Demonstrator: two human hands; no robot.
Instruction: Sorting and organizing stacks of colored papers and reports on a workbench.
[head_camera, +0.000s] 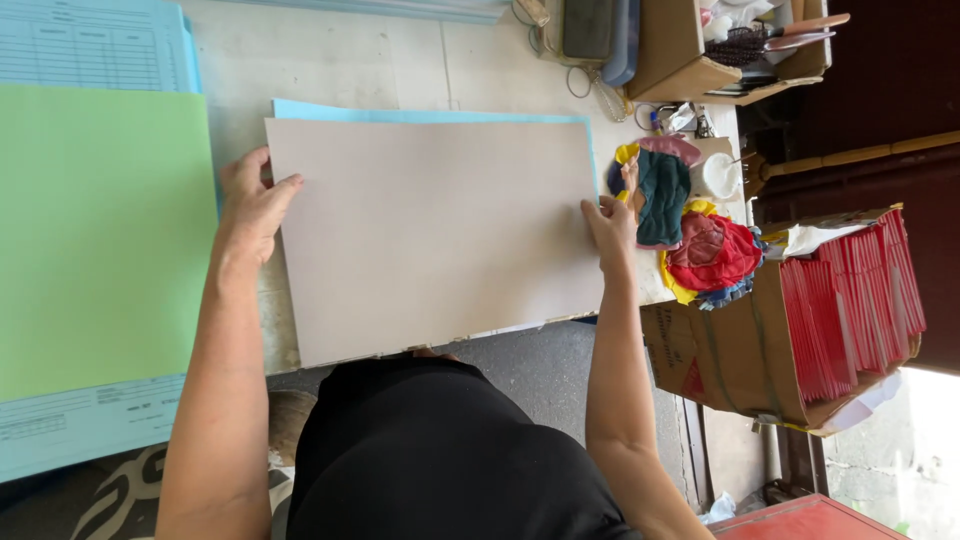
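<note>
Cardboard sheet (430, 235) is gripped at opposite edges by left hand (250, 205) and right hand (610, 225), fingers closed on it. It is held squared over a blue sheet (400, 114) on the desk (350, 60).

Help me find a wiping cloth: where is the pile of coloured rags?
In the head view, the pile of coloured rags lies at the table's right edge, just beyond the right hand and above the cardboard box of red sheets.

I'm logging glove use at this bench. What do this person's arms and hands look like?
Both are bare: no gloves, sleeves, rings or watch show on the left hand or the right hand. The forearms are uncovered. A black garment covers the torso.
</note>
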